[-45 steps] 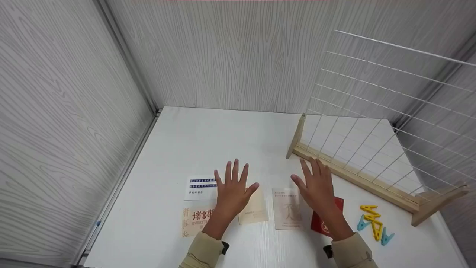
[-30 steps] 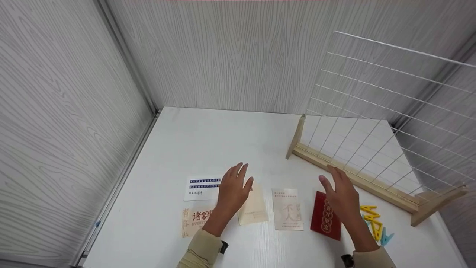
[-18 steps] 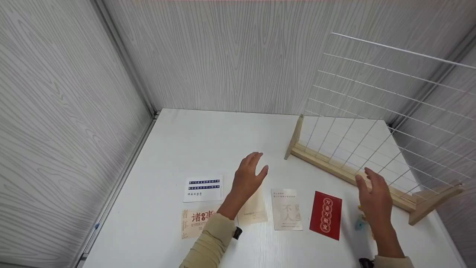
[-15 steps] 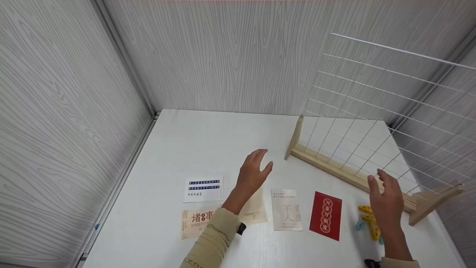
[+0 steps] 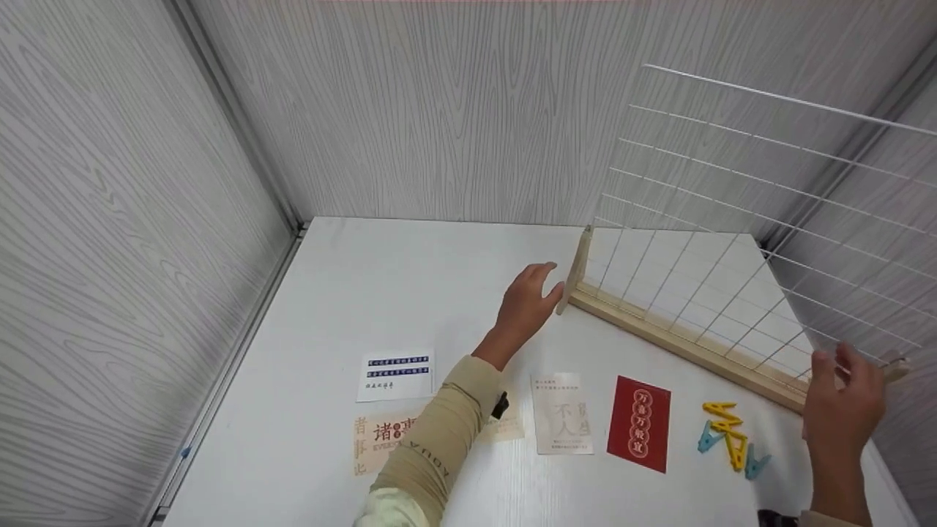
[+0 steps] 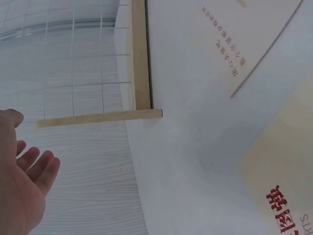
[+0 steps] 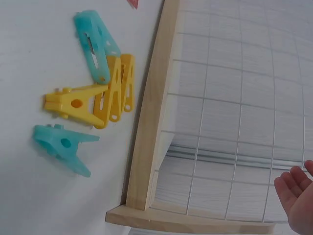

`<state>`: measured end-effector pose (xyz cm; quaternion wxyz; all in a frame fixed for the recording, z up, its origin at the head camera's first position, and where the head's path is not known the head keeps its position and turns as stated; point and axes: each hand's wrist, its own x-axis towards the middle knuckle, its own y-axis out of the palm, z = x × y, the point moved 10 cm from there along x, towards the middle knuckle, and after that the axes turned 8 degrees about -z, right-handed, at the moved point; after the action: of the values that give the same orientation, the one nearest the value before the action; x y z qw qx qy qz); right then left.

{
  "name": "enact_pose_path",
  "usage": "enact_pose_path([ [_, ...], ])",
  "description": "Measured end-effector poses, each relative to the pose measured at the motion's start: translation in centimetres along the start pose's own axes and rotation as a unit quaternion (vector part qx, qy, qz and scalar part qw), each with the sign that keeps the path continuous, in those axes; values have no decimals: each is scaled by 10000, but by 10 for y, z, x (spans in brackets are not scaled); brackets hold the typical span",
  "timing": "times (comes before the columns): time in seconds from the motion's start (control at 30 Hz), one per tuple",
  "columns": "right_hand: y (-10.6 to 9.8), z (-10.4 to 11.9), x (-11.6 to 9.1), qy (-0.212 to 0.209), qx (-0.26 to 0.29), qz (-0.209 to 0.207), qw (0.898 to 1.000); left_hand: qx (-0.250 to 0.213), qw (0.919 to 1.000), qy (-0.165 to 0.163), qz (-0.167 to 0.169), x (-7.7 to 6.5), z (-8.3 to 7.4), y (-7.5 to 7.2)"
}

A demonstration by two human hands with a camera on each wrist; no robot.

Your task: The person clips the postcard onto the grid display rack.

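A wire grid rack (image 5: 732,241) stands in a wooden base (image 5: 688,340) at the right of the table. My left hand (image 5: 528,296) is beside the rack's left wooden foot (image 5: 576,271), thumb and fingers apart, holding nothing. In the left wrist view a gap shows between that hand (image 6: 22,181) and the foot (image 6: 98,118). My right hand (image 5: 842,402) is at the rack's right end and hides most of the right foot there. The right wrist view shows its loosely bent fingers (image 7: 288,183) near the grid, apart from the right foot (image 7: 186,223).
Yellow and blue clothespins (image 5: 725,432) lie in a group before the base. A red card (image 5: 639,424), a pale card (image 5: 562,413), a white card (image 5: 395,375) and a beige card (image 5: 373,439) lie flat. My left sleeve partly covers another cream card (image 5: 509,424).
Both hands have moved from above the cards toward the rack: the left forward and right to its left foot, the right farther right to its other end. The clothespins are uncovered again.
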<state>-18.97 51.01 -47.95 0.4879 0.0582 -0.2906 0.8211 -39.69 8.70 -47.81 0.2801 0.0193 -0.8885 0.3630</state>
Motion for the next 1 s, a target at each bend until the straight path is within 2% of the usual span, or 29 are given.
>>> enact_pose_path([
  [0.17, -20, -10, 11, 179, -37, -532, 9984, -357, 9991, -204, -116, 20, -3, 10],
  [0.27, -30, -19, 17, 478, 1, -741, 9961, -661, 9970, -370, -174, 30, -4, 16],
  [0.5, -43, -28, 21, 625, -60, -1222, 9905, -1437, 9871, -631, -313, 51, -6, 25],
  [0.67, -42, -44, 26, 974, 1, -1199, 9880, -1671, 9822, -761, -401, 64, -6, 28],
  [0.83, -38, -48, 32, 1121, 125, -1176, 9866, -1881, 9759, -1011, -442, 73, -5, 31],
  [1.0, -38, -52, 35, 1347, 406, -1277, 9818, -1958, 9742, -1045, -418, 78, -9, 36],
])
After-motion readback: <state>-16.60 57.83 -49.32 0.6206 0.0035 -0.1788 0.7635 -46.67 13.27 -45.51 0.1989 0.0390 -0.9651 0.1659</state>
